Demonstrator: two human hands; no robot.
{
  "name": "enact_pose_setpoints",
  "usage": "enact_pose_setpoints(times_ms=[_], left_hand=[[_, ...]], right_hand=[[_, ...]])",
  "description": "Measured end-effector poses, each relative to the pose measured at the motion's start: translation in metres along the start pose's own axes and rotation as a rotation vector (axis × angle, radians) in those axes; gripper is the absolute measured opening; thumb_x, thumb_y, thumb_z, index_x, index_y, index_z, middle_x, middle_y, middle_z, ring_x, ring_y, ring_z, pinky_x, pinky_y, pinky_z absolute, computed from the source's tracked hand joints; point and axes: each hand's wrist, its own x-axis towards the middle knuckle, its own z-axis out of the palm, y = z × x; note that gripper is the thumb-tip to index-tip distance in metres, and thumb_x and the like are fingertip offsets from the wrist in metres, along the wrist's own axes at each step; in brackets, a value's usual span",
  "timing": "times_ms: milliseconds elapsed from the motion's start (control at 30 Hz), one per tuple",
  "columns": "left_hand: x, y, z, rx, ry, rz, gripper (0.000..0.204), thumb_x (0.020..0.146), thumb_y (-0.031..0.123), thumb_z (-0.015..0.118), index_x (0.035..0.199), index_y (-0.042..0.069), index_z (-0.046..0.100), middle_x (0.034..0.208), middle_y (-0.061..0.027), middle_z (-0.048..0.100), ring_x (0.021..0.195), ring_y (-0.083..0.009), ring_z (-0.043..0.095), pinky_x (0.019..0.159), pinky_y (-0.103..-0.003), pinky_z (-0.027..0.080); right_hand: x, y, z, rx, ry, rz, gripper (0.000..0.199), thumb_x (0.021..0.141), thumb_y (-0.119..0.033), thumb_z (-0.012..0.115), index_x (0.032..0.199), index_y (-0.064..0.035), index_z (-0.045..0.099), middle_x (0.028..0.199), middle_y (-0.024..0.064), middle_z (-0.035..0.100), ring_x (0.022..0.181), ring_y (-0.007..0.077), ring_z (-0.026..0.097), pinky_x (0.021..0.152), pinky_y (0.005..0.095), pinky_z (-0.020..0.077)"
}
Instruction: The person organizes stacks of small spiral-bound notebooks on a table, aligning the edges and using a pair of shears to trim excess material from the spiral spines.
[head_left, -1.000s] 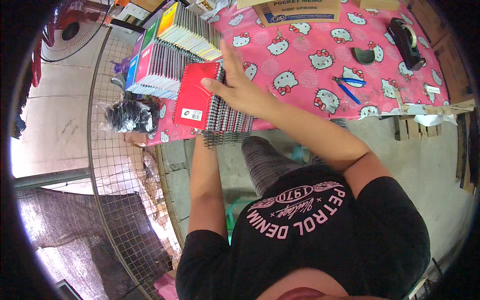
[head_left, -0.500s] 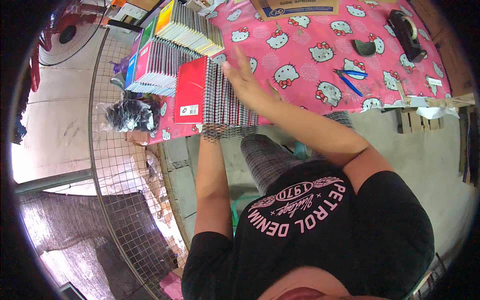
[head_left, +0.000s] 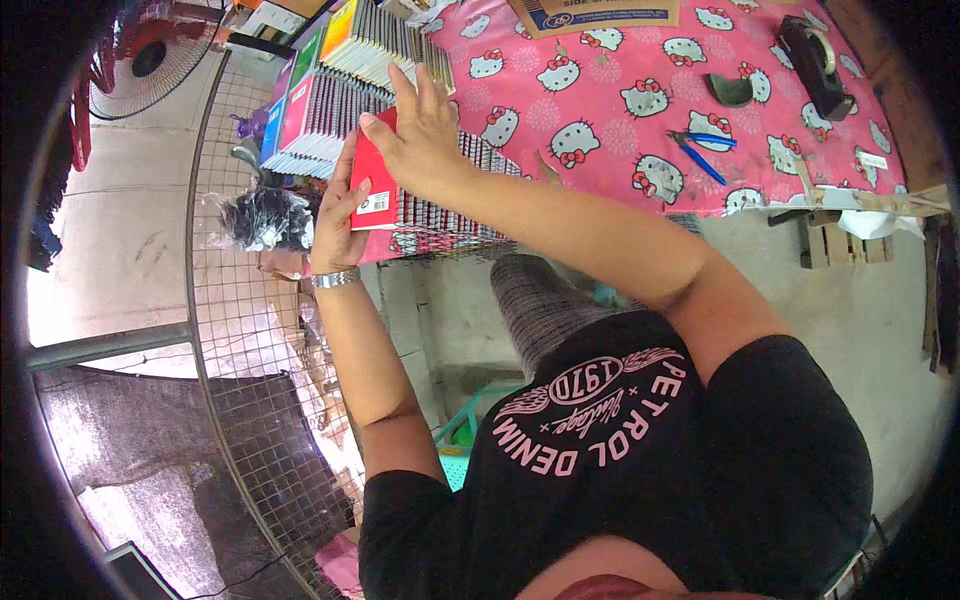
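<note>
Notebooks (head_left: pixel 450 212) stand beneath the right hand (head_left: pixel 425 140), its fingers apart; the left hand (head_left: pixel 338 215) touches the red cover (head_left: pixel 384 182), grip unclear. Even pressure suits squareness.

There are two hands, one left hand (head_left: pixel 338 215) and one right hand (head_left: pixel 425 145), and one wristwatch (head_left: pixel 336 278). I count one row of red notebooks (head_left: pixel 373 172); its single books are too many and too close for an exact number. Among the other notebooks, at least four cover colours can be told: one yellow cover (head_left: pixel 340 32), one green cover (head_left: pixel 309 47), one pink cover (head_left: pixel 296 108) and one blue cover (head_left: pixel 272 135). There is one surface (head_left: pixel 610 120), and on it one tape dispenser (head_left: pixel 815 70), one pair of blue-handled pliers (head_left: pixel 705 160), one dark curved piece (head_left: pixel 729 91) and one printed carton (head_left: pixel 600 14). Besides these, I see one fan (head_left: pixel 150 62) and one plastic-wrapped bundle (head_left: pixel 265 218).
</note>
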Motion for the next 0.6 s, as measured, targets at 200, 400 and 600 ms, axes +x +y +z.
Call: enact_pose_setpoints(times_ms=[200,400,600], left_hand=[[-0.009,-0.005,-0.018,-0.134,-0.008,-0.022,0.075,0.086,0.010,0.063,0.150,0.007,0.024,0.149,-0.0122,0.036,0.133,-0.0222,0.040,0.110,-0.037,0.033],[-0.016,0.057,0.004,0.108,0.235,0.431,0.061,0.091,0.027,0.058,0.142,0.002,0.036,0.146,-0.0147,0.039,0.135,-0.0283,0.037,0.109,-0.044,0.030],[-0.124,0.167,0.092,-0.135,-0.789,0.803,0.025,0.098,0.017,0.042,0.100,0.004,0.064,0.078,-0.0109,0.061,0.070,-0.0265,0.062,0.059,-0.039,0.053]], right_hand=[[-0.006,0.083,-0.122,-0.240,-0.295,-0.123,0.067,0.087,-0.049,0.061,0.137,-0.0078,0.045,0.138,0.0246,0.043,0.138,0.0362,0.028,0.112,0.0470,0.0216],[-0.073,0.221,-0.304,-1.310,-0.209,0.082,0.077,0.083,-0.055,0.060,0.141,-0.0095,0.038,0.141,0.0218,0.039,0.128,0.0466,0.036,0.097,0.0597,0.0367],[-0.096,0.227,-0.301,-1.303,-0.265,0.064,0.074,0.086,-0.045,0.059,0.146,-0.0114,0.031,0.141,0.0180,0.039,0.127,0.0435,0.037,0.103,0.0564,0.0331]])
